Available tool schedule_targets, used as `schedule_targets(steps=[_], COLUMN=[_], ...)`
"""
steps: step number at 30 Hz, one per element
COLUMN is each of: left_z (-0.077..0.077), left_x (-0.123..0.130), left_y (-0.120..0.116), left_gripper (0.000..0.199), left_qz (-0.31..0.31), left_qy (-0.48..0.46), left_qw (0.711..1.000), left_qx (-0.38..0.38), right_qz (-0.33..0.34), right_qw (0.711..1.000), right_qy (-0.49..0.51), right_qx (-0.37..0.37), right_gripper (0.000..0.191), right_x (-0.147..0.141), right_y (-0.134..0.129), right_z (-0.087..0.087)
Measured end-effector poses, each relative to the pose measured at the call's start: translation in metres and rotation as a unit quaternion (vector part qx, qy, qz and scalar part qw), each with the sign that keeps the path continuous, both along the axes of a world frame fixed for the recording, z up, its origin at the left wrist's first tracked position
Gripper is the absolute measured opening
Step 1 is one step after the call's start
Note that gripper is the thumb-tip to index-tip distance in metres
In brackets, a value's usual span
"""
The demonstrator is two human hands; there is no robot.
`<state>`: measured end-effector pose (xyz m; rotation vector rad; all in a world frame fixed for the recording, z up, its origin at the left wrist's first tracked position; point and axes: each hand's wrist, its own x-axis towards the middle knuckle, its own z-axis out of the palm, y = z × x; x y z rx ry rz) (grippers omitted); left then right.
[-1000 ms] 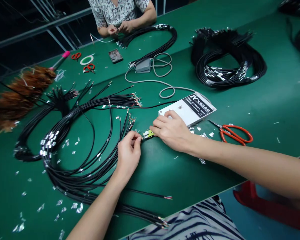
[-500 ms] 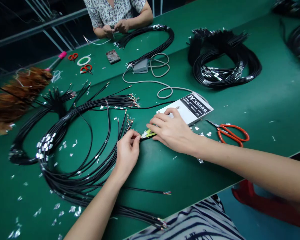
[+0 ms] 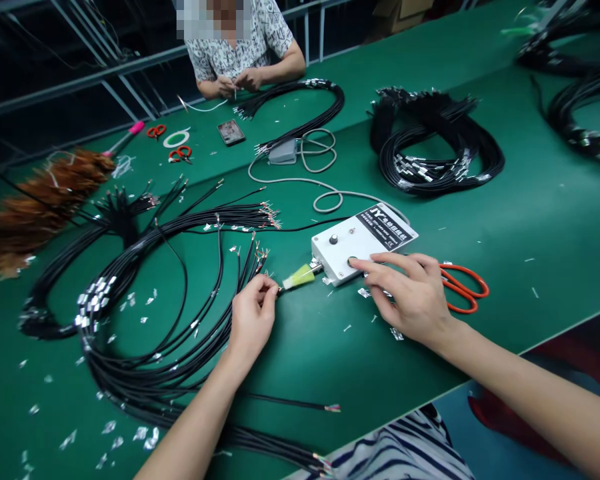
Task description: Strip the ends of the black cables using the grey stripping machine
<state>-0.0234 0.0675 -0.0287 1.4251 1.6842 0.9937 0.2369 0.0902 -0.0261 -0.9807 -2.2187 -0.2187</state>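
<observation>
My left hand [image 3: 254, 312] is pinched on a cable end, just left of a yellow-green clip [image 3: 300, 276] on the shaft of a white control box [image 3: 337, 248]. The fingers hide most of that end. My right hand [image 3: 413, 293] has its fingers spread, with the index fingertip on the round button of the box. Black cables [image 3: 165, 363] with stripped, coloured wire ends curve beside and beneath my left forearm. Red-handled scissors [image 3: 473, 270] lie behind my right hand, partly hidden.
A grey pedal [image 3: 283, 152] with a looped cord sits behind the box. More black cable coils [image 3: 440, 143] lie at the back right. Across the green table [image 3: 530, 293], a person [image 3: 240, 60] handles something small. Foil scraps and a brown feather duster [image 3: 45, 193] are on the left.
My right hand has moved right, off the yellow-green clip and onto the box's button. The clip and the box's knob are now uncovered. My left hand keeps its pinch. The camera view has shifted slightly.
</observation>
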Motion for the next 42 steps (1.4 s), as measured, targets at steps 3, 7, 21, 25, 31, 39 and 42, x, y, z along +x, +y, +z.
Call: schedule_targets(steps=[3,7,21,25,31,39,42], left_z=[0.002,0.008,-0.012,-0.019,0.002,-0.006,0.021], left_x=[-0.007,-0.013,-0.076,-0.085,-0.062,-0.047,-0.037], left_y=[-0.005,-0.013,0.013,0.029,-0.017,-0.058,-0.067], left_gripper=[0.013,0.016,0.026,0.019,0.014,0.027,0.023], left_qz=[0.014,0.018,0.073,0.068,-0.019,-0.113,-0.188], left_qy=[0.004,-0.008,0.368,0.381,0.382,0.496,0.4], left_qw=[1.0,1.0,0.912,0.909,0.899,0.842,0.891], left_qx=[-0.007,-0.017,0.167,0.152,0.214,0.18,0.105], right_qz=[0.002,0.015,0.168,0.21,0.203,0.204,0.198], right_qw=[1.0,0.999,0.962,0.939,0.932,0.93,0.932], right_qy=[0.006,0.033,0.102,0.101,0.111,0.106,0.11], right_qx=[0.01,-0.009,-0.189,-0.252,-0.278,-0.287,-0.282], right_gripper=[0.021,0.018,0.016,0.016,0.016,0.016,0.018], right_x=[0.001,-0.001,-0.03,-0.033,-0.029,-0.032,-0.032], right_y=[0.003,0.002,-0.047,-0.057,-0.059,-0.059,-0.059], right_z=[-0.001,0.002,-0.007,-0.006,-0.008,-0.01,-0.009])
